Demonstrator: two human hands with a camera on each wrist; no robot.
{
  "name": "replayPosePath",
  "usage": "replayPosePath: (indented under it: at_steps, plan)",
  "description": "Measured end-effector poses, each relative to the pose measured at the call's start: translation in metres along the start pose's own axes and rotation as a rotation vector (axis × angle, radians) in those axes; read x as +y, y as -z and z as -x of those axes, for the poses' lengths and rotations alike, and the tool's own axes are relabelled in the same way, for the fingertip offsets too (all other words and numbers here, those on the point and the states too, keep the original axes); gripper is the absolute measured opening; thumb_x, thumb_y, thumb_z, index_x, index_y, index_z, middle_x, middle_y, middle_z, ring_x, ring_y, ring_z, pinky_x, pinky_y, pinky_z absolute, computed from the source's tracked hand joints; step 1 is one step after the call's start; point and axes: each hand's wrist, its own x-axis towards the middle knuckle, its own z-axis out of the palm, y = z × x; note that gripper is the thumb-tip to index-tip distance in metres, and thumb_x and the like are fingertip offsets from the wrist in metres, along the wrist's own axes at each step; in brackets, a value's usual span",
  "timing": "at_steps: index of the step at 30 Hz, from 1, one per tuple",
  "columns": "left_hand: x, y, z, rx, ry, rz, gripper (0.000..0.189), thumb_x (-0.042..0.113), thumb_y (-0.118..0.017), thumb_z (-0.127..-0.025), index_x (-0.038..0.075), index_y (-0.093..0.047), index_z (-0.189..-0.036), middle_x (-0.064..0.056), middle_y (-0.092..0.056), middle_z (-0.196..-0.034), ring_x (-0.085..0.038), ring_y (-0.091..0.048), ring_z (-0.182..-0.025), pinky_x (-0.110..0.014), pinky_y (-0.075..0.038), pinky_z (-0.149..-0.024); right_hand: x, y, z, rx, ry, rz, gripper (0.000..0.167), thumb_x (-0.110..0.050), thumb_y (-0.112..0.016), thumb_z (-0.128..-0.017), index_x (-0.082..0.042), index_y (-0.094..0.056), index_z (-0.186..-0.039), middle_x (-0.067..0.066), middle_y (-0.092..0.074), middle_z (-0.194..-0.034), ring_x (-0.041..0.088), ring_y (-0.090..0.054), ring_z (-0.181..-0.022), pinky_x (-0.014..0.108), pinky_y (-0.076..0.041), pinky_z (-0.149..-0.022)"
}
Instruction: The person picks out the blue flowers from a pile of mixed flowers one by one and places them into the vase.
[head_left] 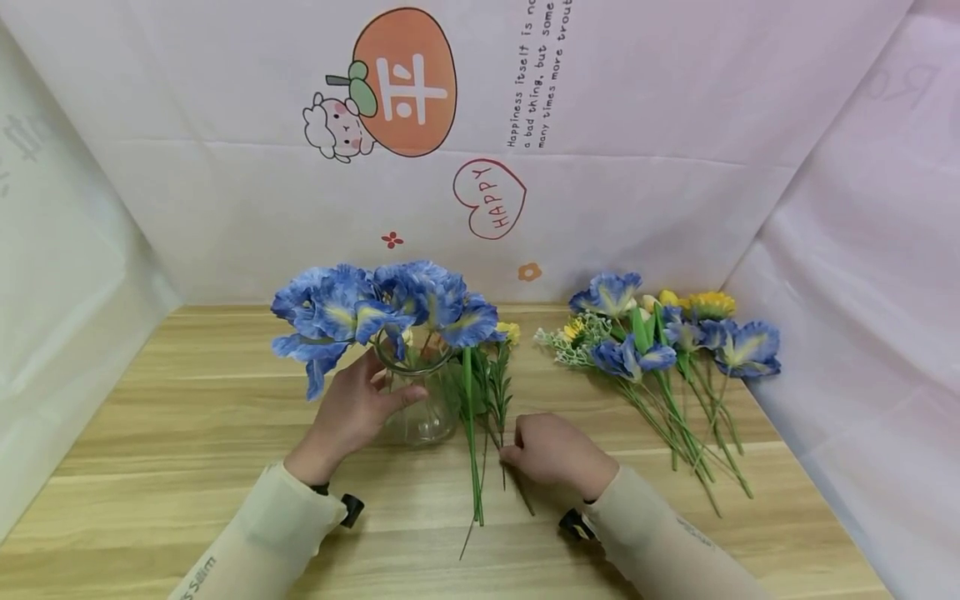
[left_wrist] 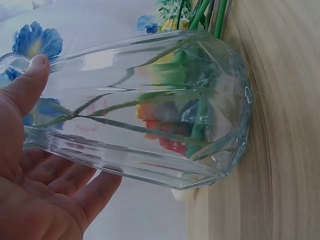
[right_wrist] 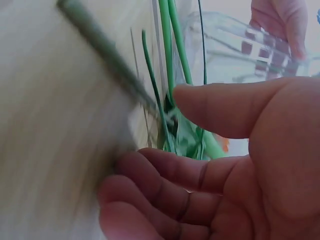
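A clear glass vase stands upright on the table, and blue irises spread over its rim. In the left wrist view, thin stems cross inside the glass. My left hand grips the vase, thumb on one side and fingers curled on the other. Beside the vase lie loose flower stems with green leaves and a yellow flower. My right hand is at these stems; the right wrist view shows its thumb and bent fingers apart, with a thick stem just beyond them.
Farther right lies a pile of artificial flowers: blue irises, a sunflower-like yellow bloom, and small pale sprigs, their stems pointing toward the front. A printed white cloth hangs behind the wooden table.
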Motion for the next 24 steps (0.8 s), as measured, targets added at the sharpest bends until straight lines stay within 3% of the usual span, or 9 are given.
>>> replayPosePath:
  at_steps: [7,17,21,24]
  plan:
    - [-0.001,0.002,-0.001,-0.024,-0.006,-0.009,0.086,0.039,-0.075,-0.090,0.002,-0.032,-0.154,-0.017,-0.044,-0.149,-0.037,-0.050,-0.128,-0.048,-0.046,-0.100,0.027,0.011,0.011,0.065,-0.067,-0.012,0.017,-0.027,-0.065,-0.098,-0.013,-0.062,-0.088,-0.003,-0.057,-0.073,0.015,-0.053,-0.064,0.035,-0.046,-0.059]
    - [-0.003,0.007,-0.001,-0.060,-0.020,-0.037,0.084,0.042,-0.073,-0.091,0.005,-0.032,-0.155,-0.016,-0.042,-0.151,-0.035,-0.051,-0.128,-0.046,-0.047,-0.099,0.100,0.065,0.044,0.233,-0.172,-0.015,0.025,-0.024,-0.058,-0.101,-0.001,-0.067,-0.105,0.007,-0.066,-0.089,0.018,-0.056,-0.064,0.039,-0.049,-0.057]
    - [-0.004,0.007,-0.002,-0.059,-0.049,-0.036,0.078,0.037,-0.073,-0.092,0.006,-0.036,-0.153,-0.014,-0.045,-0.149,-0.033,-0.050,-0.130,-0.045,-0.047,-0.099,0.134,0.078,0.057,0.241,-0.229,-0.010,0.026,-0.023,-0.053,-0.102,0.001,-0.064,-0.099,0.008,-0.062,-0.081,0.020,-0.052,-0.061,0.040,-0.045,-0.056]
    - [-0.004,0.008,-0.002,-0.063,-0.054,-0.035,0.076,0.038,-0.073,-0.092,0.008,-0.038,-0.152,-0.014,-0.045,-0.149,-0.033,-0.049,-0.130,-0.045,-0.046,-0.099,0.156,0.084,0.065,0.233,-0.289,0.023,0.029,-0.021,-0.047,-0.103,-0.006,-0.056,-0.079,0.004,-0.049,-0.065,0.019,-0.044,-0.054,0.036,-0.036,-0.052]
